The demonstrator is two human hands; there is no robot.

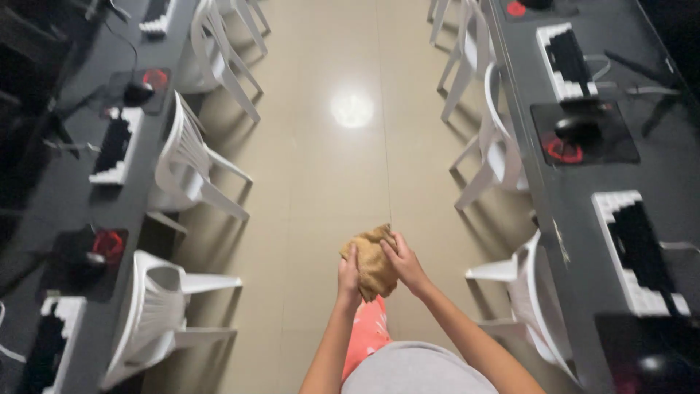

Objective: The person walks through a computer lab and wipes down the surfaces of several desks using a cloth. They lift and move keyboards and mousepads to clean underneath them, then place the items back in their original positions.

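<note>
Both hands meet on a crumpled tan cloth (372, 261), held in the air over the beige tiled floor (321, 168) of the aisle, midway between the two rows of white plastic chairs (186, 157). The left hand (349, 277) grips the cloth's left edge with fingers curled around it; the right hand (405, 264) presses against its right side, fingers closed on the fabric. The cloth's long axis runs up and away from the body, between both palms, equally near to each. Dark desks (561, 190) with keyboards (634, 248) flank the chairs.
</note>
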